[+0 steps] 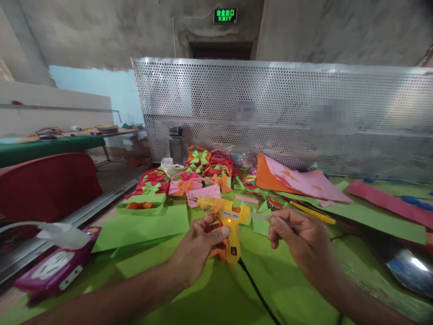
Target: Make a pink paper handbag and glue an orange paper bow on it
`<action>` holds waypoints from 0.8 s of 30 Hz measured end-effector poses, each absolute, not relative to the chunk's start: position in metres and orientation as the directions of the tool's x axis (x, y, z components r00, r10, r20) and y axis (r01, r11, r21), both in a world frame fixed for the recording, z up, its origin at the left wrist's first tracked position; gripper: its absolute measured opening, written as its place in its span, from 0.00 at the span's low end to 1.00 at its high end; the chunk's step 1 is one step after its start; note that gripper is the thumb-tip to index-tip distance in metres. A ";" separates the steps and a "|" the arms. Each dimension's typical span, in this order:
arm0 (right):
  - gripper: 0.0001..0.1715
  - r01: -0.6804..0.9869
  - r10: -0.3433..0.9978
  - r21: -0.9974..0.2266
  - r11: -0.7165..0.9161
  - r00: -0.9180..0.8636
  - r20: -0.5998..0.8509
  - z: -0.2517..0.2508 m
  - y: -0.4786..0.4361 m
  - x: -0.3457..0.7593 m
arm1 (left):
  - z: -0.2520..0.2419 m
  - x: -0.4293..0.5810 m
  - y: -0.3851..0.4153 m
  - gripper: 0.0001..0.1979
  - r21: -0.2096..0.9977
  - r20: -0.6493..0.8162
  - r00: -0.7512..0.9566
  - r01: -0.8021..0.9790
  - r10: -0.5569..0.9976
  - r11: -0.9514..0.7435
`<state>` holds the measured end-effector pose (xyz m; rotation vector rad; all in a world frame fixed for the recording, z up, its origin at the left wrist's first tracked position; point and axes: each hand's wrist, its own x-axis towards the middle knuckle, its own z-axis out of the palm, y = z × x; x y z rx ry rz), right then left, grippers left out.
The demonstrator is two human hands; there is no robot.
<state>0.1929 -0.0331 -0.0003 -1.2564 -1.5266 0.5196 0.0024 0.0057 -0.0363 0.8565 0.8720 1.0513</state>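
Note:
In the middle of the head view, my left hand [207, 239] is closed on a yellow hot glue gun [233, 241], its nozzle pointing left and its orange light lit. Orange felt [219, 255] shows beside and behind the handle; whether my fingers grip it too is hidden. To the right, my right hand [301, 239] pinches a thin translucent glue stick [260, 217], which points at the back end of the gun. A black cord [259, 291] runs down from the handle. Green felt [209, 298] lies under both hands.
Small felt bags with bows [199, 158] crowd the back of the table. A purple power strip [57, 268] with a white plug sits at left. A yellow utility knife [313, 212], pink felt [304, 178] and a dark shiny object [402, 262] lie at right. A bottle [176, 146] stands by a perforated metal panel [287, 90].

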 end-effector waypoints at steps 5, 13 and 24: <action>0.18 0.470 0.897 -0.811 0.349 0.083 0.434 -0.002 -0.033 0.194 | -0.040 0.002 0.006 0.19 0.902 -0.140 0.285 -0.358 0.948 0.241; 0.18 0.574 0.892 -0.741 0.349 0.040 0.451 -0.009 -0.030 0.201 | -0.040 0.004 0.008 0.18 0.911 -0.049 0.361 -0.367 0.931 0.190; 0.21 0.606 0.893 -0.722 0.334 0.041 0.447 -0.011 -0.028 0.203 | -0.040 0.006 0.006 0.21 0.892 -0.110 0.308 -0.389 0.945 0.231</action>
